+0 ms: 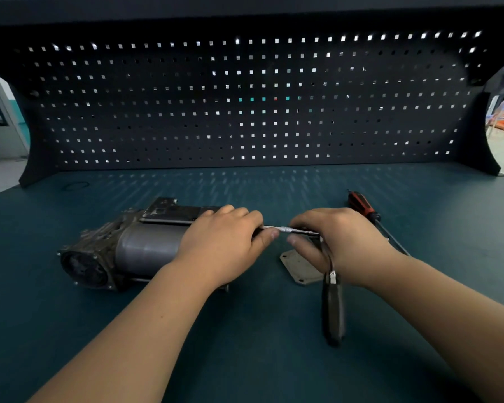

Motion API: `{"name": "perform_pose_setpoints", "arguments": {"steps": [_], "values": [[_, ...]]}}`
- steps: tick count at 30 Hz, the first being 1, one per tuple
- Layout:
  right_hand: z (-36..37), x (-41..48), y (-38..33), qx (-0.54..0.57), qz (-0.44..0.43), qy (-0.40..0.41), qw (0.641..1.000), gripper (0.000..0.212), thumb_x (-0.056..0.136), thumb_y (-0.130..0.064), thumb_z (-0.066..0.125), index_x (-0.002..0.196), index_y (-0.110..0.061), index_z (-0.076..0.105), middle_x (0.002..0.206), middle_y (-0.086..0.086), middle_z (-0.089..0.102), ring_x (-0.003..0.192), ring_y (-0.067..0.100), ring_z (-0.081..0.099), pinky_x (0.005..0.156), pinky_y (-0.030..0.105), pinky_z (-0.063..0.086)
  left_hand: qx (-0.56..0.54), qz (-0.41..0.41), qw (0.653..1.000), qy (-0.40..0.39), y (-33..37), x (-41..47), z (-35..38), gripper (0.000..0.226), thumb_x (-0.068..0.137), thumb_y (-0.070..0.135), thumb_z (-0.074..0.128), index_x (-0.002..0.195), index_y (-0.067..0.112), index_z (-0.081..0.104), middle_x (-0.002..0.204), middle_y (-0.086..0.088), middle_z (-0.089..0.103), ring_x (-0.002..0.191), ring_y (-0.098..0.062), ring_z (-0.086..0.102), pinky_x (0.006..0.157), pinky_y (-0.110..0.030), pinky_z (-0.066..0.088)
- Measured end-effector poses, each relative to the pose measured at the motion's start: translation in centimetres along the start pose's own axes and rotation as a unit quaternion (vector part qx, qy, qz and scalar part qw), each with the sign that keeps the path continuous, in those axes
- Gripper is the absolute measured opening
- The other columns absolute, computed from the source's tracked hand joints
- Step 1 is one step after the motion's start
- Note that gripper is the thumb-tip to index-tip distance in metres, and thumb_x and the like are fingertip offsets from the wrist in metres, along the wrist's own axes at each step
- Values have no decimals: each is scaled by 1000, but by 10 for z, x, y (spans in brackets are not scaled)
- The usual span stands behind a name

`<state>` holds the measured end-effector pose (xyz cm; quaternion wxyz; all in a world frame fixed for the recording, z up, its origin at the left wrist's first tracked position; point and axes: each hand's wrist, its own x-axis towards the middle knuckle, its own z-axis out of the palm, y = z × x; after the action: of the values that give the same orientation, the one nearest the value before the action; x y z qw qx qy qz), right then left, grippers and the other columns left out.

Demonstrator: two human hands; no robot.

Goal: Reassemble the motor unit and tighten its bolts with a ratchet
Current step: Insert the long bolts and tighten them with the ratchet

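**A:** Grey cylindrical metal motor unit [146,245] lies on teal counter [245,344], L side. Left hand [224,242] curls over its end, pinching thin knurled steel bar [285,229].

**B:** Flat grey cover plate [297,266] is loose by it. Right hand [341,242] grips black-handled ratchet [333,309] at the head.

**A:** Risk: bar tilts, tip slips, motor rolls.

Both bare forearms reach in from the lower edge and converge, palms turned down. The left hand [224,242] has its fingers curled, thumb and fingertips pinching one end of a thin metal bar [287,229]. The right hand [344,242], just beside it, curls fingers and thumb round the head of the ratchet [333,309] at the bar's other end
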<state>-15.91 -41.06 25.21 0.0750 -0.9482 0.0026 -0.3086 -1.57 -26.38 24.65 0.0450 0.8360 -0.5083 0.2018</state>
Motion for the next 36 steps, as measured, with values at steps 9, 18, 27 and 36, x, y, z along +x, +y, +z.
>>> {"name": "perform_pose_setpoints", "arguments": {"steps": [9, 18, 27, 36], "values": [[0, 11, -1, 335, 300, -110, 886, 17, 87, -30, 64, 84, -16, 73, 50, -3, 46, 43, 11, 45, 47, 27, 44, 19, -4, 1000, -7, 0, 0, -1, 57, 82, 66, 12, 104, 31, 51, 101, 11, 57, 100, -14, 48, 74, -30, 29], [4, 11, -6, 420, 367, -134, 819, 23, 90, -24, 58, 85, -5, 70, 50, 2, 36, 39, 14, 29, 43, 25, 40, 26, 2, 999, -22, 0, 2, 0, 58, 82, 64, 8, 101, 30, 51, 102, 10, 58, 102, -15, 50, 81, -33, 34], [-3, -1, 2, -154, -90, 5, 984, 8, 79, -14, 73, 78, -7, 69, 60, 5, 57, 43, 30, 55, 35, 34, 44, 8, 1, 1000, -13, -1, 2, 1, 57, 84, 63, 6, 102, 30, 49, 100, 10, 57, 102, -15, 50, 80, -33, 32], [4, -2, 2, 18, 54, -34, 998, 10, 88, -24, 58, 87, -21, 68, 69, -7, 62, 67, 18, 59, 62, 36, 48, 4, -8, 1000, -19, 0, 0, -1, 58, 83, 65, 11, 106, 31, 52, 104, 11, 58, 102, -15, 50, 83, -33, 35]]}}
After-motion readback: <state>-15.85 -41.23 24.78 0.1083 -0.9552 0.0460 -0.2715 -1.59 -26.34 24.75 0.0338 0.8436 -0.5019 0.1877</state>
